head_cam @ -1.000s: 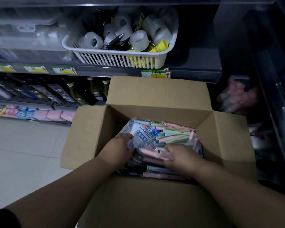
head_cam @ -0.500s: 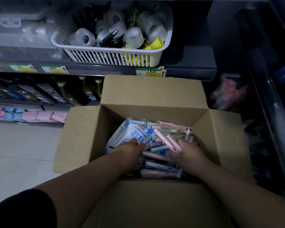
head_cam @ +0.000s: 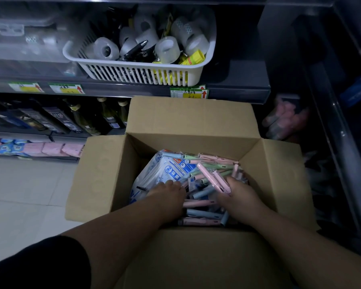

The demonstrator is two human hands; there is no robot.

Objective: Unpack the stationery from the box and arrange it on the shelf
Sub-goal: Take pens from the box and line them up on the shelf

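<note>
Box (head_cam: pixel 279 180): open cardboard carton with all four flaps folded out, standing in front of the shelf (head_cam: pixel 238 78) and below its edge.
Contents: loose pens (head_cam: pixel 204 213) in pink, green and blue piled on the right side; flat blue-and-white packets (head_cam: pixel 169 170) stacked on edge on the left side.
Right hand (head_cam: pixel 238 197): inside the box, fingers curled round a small bundle of pink pens (head_cam: pixel 212 179), which slant up and away above the pile.
Left hand (head_cam: pixel 167 191): inside the box, knuckles up, fingertips sunk among pens and packets. Whether it grips anything cannot be told.
Step in hand (judged): gathering a handful of pens to lift out.
Technique: line the pens up side by side before closing the fingers, so none fans out of the bundle. Use the left hand to hold the packets back, so they do not tip onto the pile.
Risk: the slanted pens may slide out of the grip end first. A smaller, squared bundle carries more safely.
Destination: the white basket (head_cam: pixel 133 68) on the shelf already holds tape rolls (head_cam: pixel 167 50). Bare shelf surface shows to its right.
</note>
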